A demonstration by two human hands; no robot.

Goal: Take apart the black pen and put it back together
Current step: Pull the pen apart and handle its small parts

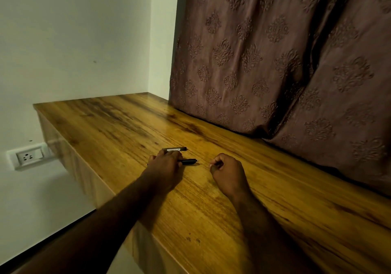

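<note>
The black pen lies in two pieces on the wooden table. One piece, a dark barrel with a pale label, rests on the table at the fingertips of my left hand. That hand is palm down over the second piece, a black front section with a pointed tip. The tip sticks out to the right from under the thumb, and a thin end shows at the hand's left side. My right hand rests on the table just right of the tip, fingers curled into a loose fist with nothing visible in it.
A brown patterned curtain hangs down onto the table's far edge. The table's left edge drops to a white wall that carries a socket. Bare wood stretches away to the far left and toward me.
</note>
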